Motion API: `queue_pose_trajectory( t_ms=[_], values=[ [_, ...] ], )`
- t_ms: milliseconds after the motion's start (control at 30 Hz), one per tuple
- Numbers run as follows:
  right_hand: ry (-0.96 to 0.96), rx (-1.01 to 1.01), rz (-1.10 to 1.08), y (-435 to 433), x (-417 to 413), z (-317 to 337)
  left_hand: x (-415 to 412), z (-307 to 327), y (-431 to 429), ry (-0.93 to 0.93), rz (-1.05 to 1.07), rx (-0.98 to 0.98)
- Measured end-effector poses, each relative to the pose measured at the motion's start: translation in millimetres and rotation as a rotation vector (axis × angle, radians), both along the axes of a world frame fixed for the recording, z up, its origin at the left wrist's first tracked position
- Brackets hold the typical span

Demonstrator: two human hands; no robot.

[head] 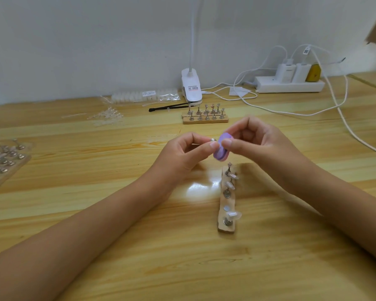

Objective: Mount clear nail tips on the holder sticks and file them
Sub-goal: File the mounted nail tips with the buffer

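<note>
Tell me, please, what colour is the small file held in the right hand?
Purple, a light lilac: the file, seen in the head view.

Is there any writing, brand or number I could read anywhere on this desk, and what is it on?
No text here reads clearly.
Sticker on the lamp clip: one dark line of print, too blurred to read.
White label on the bag of nail tips: print too small.
The cable tag: dark marks, too small.
The white charger: faint grey print, unreadable.
The purple file: no print shows.
</note>
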State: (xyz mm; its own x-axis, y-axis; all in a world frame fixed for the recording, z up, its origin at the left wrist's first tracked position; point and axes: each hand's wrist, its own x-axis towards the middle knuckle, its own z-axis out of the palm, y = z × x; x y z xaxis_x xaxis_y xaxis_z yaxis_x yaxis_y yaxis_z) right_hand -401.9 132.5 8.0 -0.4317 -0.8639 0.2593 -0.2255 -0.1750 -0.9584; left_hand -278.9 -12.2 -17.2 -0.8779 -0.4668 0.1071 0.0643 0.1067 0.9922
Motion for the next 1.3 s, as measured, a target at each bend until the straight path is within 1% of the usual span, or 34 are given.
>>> queue_pose_trajectory(
  t_ms=[100,200,267,333,367,433,500,567,767,933,1033,1300],
  values=[
    [-0.053,-0.081,-0.131,0.4,-6.3,3.3,0.3,-0.3,-1.1,-0.025,-0.021,-0.020],
    [-0.081,-0.074,-0.192,1.3,-12.8,2.9,1.5,3.5,-5.1,-0.072,-0.088,-0.038],
    [-0.064,-0.061,-0.189,1.5,-13.7,1.3,3.0,12.3,-8.7,-0.151,-0.166,-0.041],
    [-0.058,-0.050,-0.184,1.5,-13.6,0.7,7.5,25.5,-14.1,-0.305,-0.242,-0.054],
    [-0.060,-0.043,-0.185,1.6,-14.3,0.6,11.4,32.8,-17.8,-0.402,-0.292,-0.108],
    [-0.068,-0.032,-0.197,2.1,-17.3,0.8,20.2,47.0,-22.9,-0.583,-0.423,-0.282],
    [-0.075,-0.024,-0.208,2.6,-21.7,-0.3,27.2,58.3,-22.0,-0.697,-0.553,-0.433],
    [-0.074,-0.012,-0.211,2.8,-25.5,-2.4,31.0,66.9,-15.5,-0.758,-0.601,-0.484],
    [-0.082,0.043,-0.205,0.4,-29.6,-7.3,33.6,76.5,5.3,-0.734,-0.569,-0.563],
    [-0.077,0.062,-0.176,-0.1,-28.7,-9.2,30.9,63.2,25.8,-0.777,-0.519,-0.664],
    [-0.074,0.068,-0.169,0.0,-29.3,-10.2,30.0,58.1,33.2,-0.756,-0.462,-0.711],
    [-0.070,0.068,-0.159,0.5,-30.5,-10.5,31.2,61.2,50.2,-0.726,-0.326,-1.076]
  ],
)
